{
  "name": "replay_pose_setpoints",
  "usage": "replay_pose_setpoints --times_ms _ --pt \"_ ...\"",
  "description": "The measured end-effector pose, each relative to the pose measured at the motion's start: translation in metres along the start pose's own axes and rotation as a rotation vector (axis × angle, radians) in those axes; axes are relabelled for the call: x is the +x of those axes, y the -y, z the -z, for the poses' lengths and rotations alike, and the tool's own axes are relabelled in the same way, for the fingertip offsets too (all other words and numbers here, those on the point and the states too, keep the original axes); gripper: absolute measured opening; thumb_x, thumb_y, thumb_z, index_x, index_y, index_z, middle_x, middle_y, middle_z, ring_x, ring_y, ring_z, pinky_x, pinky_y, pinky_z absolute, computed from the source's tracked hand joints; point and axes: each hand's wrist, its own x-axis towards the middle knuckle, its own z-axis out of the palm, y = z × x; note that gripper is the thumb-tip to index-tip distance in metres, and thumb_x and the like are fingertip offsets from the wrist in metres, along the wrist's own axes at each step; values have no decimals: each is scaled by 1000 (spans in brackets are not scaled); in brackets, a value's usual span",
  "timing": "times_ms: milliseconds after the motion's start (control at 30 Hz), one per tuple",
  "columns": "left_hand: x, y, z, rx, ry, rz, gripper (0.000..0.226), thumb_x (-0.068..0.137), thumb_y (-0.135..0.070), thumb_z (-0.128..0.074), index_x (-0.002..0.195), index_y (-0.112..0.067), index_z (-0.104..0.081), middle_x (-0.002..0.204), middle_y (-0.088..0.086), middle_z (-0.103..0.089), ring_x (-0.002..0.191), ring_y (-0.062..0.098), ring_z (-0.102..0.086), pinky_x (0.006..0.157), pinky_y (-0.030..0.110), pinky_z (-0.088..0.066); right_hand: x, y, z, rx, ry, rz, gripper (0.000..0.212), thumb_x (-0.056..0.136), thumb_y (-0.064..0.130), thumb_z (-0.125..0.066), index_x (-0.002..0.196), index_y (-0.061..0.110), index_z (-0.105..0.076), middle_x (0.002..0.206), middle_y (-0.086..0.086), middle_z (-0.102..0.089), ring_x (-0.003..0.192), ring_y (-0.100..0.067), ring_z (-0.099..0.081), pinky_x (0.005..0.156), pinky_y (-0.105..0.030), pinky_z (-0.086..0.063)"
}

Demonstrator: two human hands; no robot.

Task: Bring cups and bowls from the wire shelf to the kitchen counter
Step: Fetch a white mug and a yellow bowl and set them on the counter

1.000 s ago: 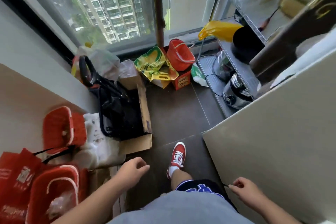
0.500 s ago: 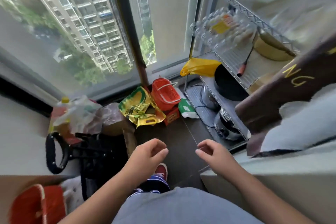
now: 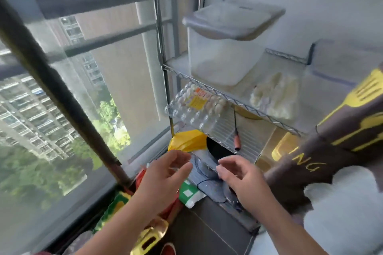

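Observation:
The wire shelf (image 3: pixel 209 87) stands in front of me against the wall, right of the window. Its middle tier carries a white lidded container (image 3: pixel 226 47) and a bag of pale food (image 3: pixel 275 95). A clear egg carton (image 3: pixel 196 107) lies tilted on the tier below. No cup or bowl is clearly visible; a tan rounded thing (image 3: pixel 247 113) under the middle tier is too hidden to tell. My left hand (image 3: pixel 165 176) and my right hand (image 3: pixel 238 174) are raised side by side before the lower tiers, fingers apart, holding nothing.
A brown and white cloth with yellow print (image 3: pixel 342 141) hangs over a ledge at the right. A yellow bag (image 3: pixel 186 141) and a black pan (image 3: pixel 219 151) sit on a low tier. Bags (image 3: pixel 188 194) crowd the floor by the window (image 3: pixel 62 109).
My view has swung up from the floor to the wire shelf. Both hands have risen from my sides to the front of the lower tiers, and the shelf is nearer.

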Motion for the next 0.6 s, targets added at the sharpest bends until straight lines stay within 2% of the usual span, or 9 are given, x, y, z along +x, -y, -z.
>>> replay_pose_setpoints --times_ms 100,200,300,367,433,533,600 --pt "49 -25 21 -51 59 -112 16 79 -40 -64 95 -39 -66 90 -16 -73 73 2 -67 67 16 -51 26 37 0 12 -121 57 11 85 24 -71 93 31 -70 90 6 -75 85 -9 -69 73 -17 -52" --pt "92 -57 35 -115 129 -223 15 78 -35 -67 94 -34 -69 91 -8 -73 71 3 -65 64 16 -50 46 78 9 4 -241 161 15 82 32 -70 95 38 -68 93 9 -75 85 -9 -69 79 -26 -54" --pt "129 -98 41 -141 148 -378 20 77 -38 -68 95 -29 -70 96 -13 -71 84 1 -67 68 9 -47 59 121 25 7 -335 274 22 77 39 -69 98 34 -68 94 4 -74 82 -18 -69 78 -35 -56" --pt "148 -126 41 -143 147 -480 31 75 -49 -67 99 -30 -69 101 -19 -70 91 1 -67 70 8 -48 65 150 40 -1 -388 350 24 76 41 -70 98 33 -68 96 5 -73 86 -17 -69 73 -32 -56" --pt "165 -154 40 -158 153 -556 36 74 -56 -65 102 -33 -66 107 -21 -69 95 1 -66 73 11 -49 70 178 58 -32 -445 424 25 75 42 -71 99 34 -68 97 5 -73 91 -12 -69 77 -24 -55" --pt "184 -193 32 -168 137 -692 36 75 -57 -65 104 -36 -64 109 -22 -68 97 2 -66 74 10 -48 73 211 85 -55 -515 518 24 76 36 -73 100 34 -68 98 5 -73 93 -10 -68 78 -17 -52" --pt "190 -219 27 -181 120 -765 36 76 -58 -65 105 -37 -63 109 -21 -68 97 3 -66 75 11 -49 72 228 101 -80 -552 575 24 77 33 -72 100 35 -67 98 6 -72 94 -9 -68 78 -16 -51"
